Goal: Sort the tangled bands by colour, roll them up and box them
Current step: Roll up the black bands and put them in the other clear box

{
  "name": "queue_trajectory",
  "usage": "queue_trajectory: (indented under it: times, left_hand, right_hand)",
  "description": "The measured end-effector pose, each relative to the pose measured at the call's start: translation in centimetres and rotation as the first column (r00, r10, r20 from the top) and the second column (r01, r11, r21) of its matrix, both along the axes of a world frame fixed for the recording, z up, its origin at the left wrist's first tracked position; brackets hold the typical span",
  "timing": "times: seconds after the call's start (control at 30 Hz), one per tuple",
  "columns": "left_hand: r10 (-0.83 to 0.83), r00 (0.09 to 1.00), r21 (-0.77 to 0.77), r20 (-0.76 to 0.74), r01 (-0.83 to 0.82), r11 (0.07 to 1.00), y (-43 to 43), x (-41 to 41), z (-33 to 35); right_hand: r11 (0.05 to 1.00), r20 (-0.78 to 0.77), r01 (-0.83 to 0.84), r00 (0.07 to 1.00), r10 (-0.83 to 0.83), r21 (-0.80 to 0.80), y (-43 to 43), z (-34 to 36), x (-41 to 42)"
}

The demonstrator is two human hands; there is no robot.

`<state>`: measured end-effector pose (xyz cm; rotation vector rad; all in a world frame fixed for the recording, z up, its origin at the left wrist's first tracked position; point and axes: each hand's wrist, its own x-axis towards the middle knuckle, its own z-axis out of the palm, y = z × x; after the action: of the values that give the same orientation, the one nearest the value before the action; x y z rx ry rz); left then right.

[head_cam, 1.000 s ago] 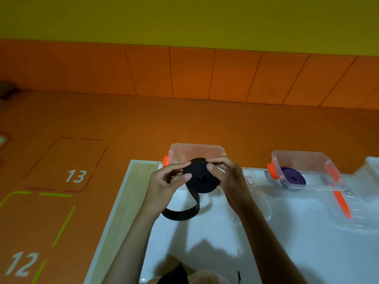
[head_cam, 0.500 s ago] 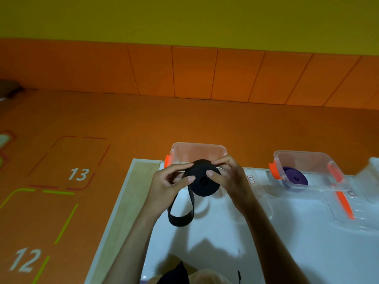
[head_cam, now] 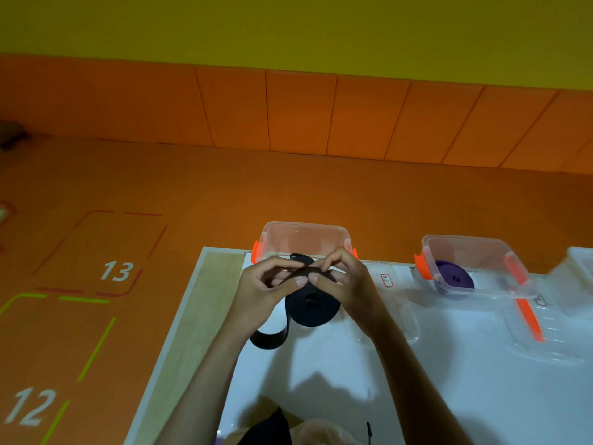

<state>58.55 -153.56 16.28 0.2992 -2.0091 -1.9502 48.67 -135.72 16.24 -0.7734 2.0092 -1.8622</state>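
**Black roll: winding hazards at this stage**

The white table (head_cam: pixel 353 380) fills the lower centre of the frame. Just above it, left of centre, a loose black tail (head_cam: pixel 269 338) curls in an open loop. It leads up to the black roll (head_cam: pixel 313 308) at centre, which stands on edge with its face toward you. Whether the roll touches the table cannot be told. Your left hand (head_cam: pixel 263 295) pinches the tail where it meets the top of the roll. Your right hand (head_cam: pixel 351 289) is curled over the roll's upper edge, gripping it. Behind your hands stands an empty clear box (head_cam: pixel 303 239). Farther right, a second box (head_cam: pixel 471 248) holds a purple roll (head_cam: pixel 454 279).

CAUTION: If either pinch slackens, the coil is likely to spring open or telescope sideways. A twist in the tail would wind in as a lump and could stop the roll fitting the box.
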Motion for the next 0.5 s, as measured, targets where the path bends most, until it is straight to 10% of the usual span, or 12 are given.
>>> queue_trajectory:
  times: [0.5]
  left_hand:
    - [0.053,0.998,0.038,0.03,-0.054,0.998,0.4,0.3,-1.6]
  right_hand:
    - [0.998,-0.01,0.029,1.0,-0.028,0.06,0.4,-0.4,-0.1]
